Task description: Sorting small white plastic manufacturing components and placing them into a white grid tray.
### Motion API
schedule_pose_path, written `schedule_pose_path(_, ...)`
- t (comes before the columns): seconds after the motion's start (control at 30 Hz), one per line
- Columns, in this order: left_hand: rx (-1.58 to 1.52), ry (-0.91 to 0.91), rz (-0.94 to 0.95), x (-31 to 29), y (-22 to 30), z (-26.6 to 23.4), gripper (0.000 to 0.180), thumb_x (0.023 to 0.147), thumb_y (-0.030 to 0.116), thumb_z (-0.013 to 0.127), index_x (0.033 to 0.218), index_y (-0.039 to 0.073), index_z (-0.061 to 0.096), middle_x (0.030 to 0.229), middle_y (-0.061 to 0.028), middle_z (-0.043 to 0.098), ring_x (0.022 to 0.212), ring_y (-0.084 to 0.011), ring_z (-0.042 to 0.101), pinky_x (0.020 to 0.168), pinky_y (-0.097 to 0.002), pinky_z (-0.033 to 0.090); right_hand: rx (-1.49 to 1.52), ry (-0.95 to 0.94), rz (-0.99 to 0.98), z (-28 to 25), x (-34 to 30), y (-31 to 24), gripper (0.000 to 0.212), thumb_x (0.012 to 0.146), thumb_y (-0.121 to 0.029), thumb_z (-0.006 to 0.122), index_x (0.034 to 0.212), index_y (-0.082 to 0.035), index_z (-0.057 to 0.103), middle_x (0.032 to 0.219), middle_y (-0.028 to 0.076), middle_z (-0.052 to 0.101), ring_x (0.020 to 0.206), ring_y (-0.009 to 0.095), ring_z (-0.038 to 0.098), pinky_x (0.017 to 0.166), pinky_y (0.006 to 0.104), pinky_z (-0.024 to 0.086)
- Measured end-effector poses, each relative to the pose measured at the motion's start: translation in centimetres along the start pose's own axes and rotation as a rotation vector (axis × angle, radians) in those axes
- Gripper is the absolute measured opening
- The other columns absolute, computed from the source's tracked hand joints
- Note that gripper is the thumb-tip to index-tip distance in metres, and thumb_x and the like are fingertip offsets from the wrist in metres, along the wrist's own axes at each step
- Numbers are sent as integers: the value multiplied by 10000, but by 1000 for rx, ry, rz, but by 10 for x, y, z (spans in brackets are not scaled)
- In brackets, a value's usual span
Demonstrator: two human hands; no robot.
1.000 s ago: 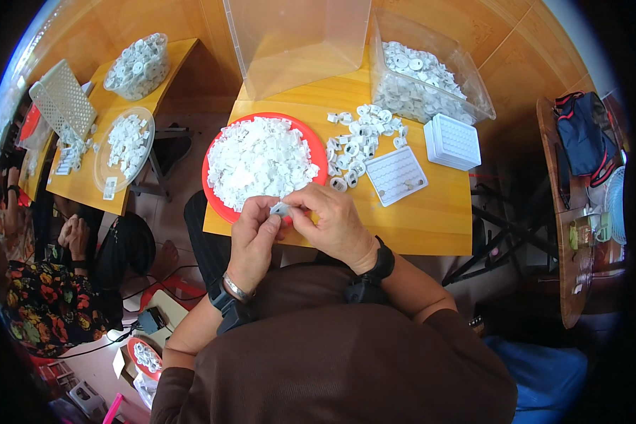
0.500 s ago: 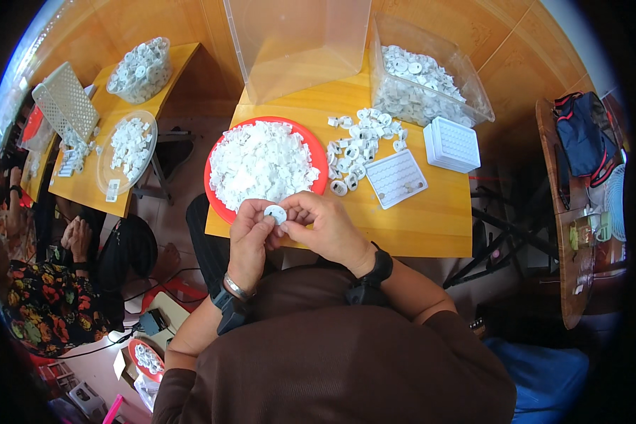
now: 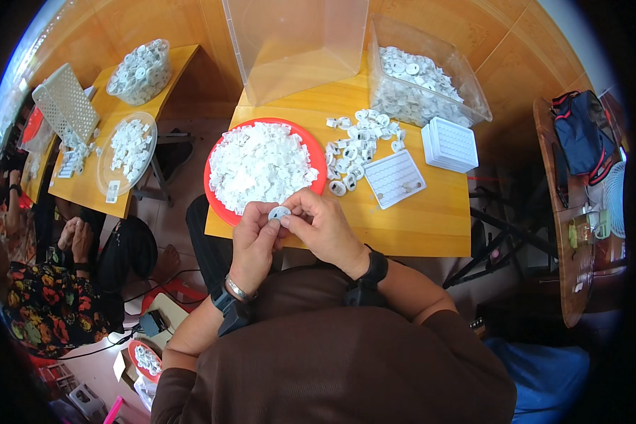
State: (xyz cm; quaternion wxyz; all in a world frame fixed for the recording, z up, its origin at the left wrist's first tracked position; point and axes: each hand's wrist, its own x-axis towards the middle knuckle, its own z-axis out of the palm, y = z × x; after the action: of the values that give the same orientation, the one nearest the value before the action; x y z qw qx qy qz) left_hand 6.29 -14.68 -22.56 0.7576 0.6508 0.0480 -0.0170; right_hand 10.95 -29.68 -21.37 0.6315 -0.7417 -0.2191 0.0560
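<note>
Over the table's front edge, a small round white plastic disc [image 3: 278, 212] with dark marks on its face is pinched between both hands. My left hand [image 3: 254, 237] grips its left side with thumb and fingers, and my right hand [image 3: 318, 225] grips its right side. Just beyond the fingers lies a round red tray [image 3: 320, 159] heaped with small white plastic pieces [image 3: 261, 168]. To its right, loose round white parts [image 3: 360, 145] with dark openings are scattered. Beside them lies a flat white celled tray [image 3: 394, 177] with a few small bits in it.
A stack of white celled trays [image 3: 451, 145] stands at the right. Behind it is a clear bin [image 3: 473, 113] full of white parts. An upright clear plastic box [image 3: 297, 53] stands at the back. At left, another person [image 3: 56, 304] sits by a second table [image 3: 85, 187].
The disc has tilted, its face now looking narrower, and has shifted slightly to the right. Both hands keep hold of it, their fingers slightly rearranged.
</note>
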Motion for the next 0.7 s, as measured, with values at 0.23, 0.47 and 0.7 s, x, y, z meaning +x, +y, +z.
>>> schedule_pose_path(0.23,0,-20,-26,3,3,5,167,946,36,488,1112,30,503,833,-26,617,686,-49,539,558,-191,433,67,49,32,-1,3,8,66,863,-35,620,862,22,586,720,117,659,647,179,657,584,301,507)
schedule_pose_path(0.47,-29,-6,-52,4,1,8,165,933,47,498,1097,33,504,812,-26,609,654,-55,536,534,-190,416,27,100,59,2,4,21,141,887,-122,620,821,-3,584,683,147,623,617,221,645,556,322,484)
schedule_pose_path(0.7,-196,-27,-32,4,-2,-3,205,890,7,466,1092,27,499,786,-52,601,608,-97,555,529,-205,442,213,-95,34,3,2,19,127,909,-44,607,998,15,538,781,45,635,701,81,608,619,228,488)
